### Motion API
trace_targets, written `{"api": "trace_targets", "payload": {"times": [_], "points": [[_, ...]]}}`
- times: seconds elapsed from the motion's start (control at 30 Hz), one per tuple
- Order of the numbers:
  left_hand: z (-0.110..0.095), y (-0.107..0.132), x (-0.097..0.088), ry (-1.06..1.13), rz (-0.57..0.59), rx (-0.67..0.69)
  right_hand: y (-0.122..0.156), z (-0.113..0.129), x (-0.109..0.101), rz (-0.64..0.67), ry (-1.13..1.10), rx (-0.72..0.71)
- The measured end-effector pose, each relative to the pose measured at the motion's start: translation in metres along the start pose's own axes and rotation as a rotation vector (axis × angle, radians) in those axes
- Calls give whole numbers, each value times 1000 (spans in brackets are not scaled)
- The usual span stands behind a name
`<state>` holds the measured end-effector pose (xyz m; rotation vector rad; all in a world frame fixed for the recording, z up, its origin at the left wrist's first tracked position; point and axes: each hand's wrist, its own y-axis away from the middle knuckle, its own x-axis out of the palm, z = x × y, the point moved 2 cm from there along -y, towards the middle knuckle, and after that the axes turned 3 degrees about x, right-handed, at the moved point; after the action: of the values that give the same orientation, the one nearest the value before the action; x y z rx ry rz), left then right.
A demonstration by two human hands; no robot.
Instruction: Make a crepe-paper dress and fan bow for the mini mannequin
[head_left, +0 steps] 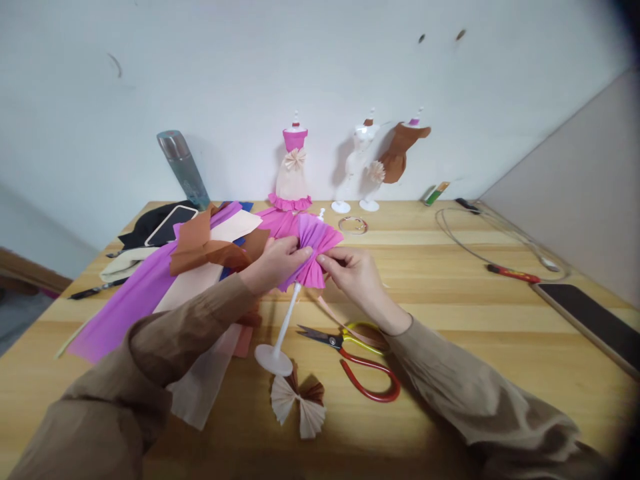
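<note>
Between my two hands is a pleated piece of pink and purple crepe paper [320, 240], gathered around a small white dress form. The form's round base and thin stand [274, 360] tilt over the table. My left hand [273, 263] pinches the paper from the left with its thumb across the folds. From the right, my right hand [356, 273] pinches the gathered middle between thumb and fingers. The form's body is mostly hidden by paper and fingers. Just below lie scissors [334, 341] with red and yellow handles, and a beige and brown pleated paper bow [299, 403].
Loose crepe paper sheets [125, 293] cover the table's left side near a phone [173, 225] and a bottle [184, 167]. Dressed forms [293, 177] [400, 153] and a bare form [361, 157] stand along the wall. A cable [465, 243] and dark phone [593, 323] lie right.
</note>
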<state>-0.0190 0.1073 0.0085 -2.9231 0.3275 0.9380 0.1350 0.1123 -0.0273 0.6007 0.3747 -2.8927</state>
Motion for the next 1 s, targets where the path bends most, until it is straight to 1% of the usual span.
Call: {"api": "trace_targets", "payload": {"times": [0.1,0.23,0.3,0.43,0.57,0.63,0.67,0.7,0.77,0.87,0.93,1.0], "points": [[-6,10,1,56,-18,3,10,12,-5,-11,128,-89],[-9,26,2,120,-62,26,22,27,-10,-53,309,-254],[-11,34,1,216,-72,62,27,35,-12,-79,355,-353],[-19,49,-4,352,-48,178,35,52,-18,-148,385,-536],[-23,56,-7,376,-16,343,43,68,-24,-238,445,-729],[-22,58,-7,365,-26,440,47,72,-27,-273,464,-820],[-20,58,-7,350,-42,467,48,73,-28,-283,472,-857],[-18,58,-6,330,-59,472,49,74,-28,-292,483,-888],[-13,56,-4,296,-88,440,50,74,-28,-310,523,-931],[-7,52,0,300,-81,415,51,72,-28,-352,587,-973],[-5,50,2,333,-64,468,52,70,-27,-343,617,-995],[-5,48,3,362,-78,542,53,68,-26,-300,641,-1001]]}}
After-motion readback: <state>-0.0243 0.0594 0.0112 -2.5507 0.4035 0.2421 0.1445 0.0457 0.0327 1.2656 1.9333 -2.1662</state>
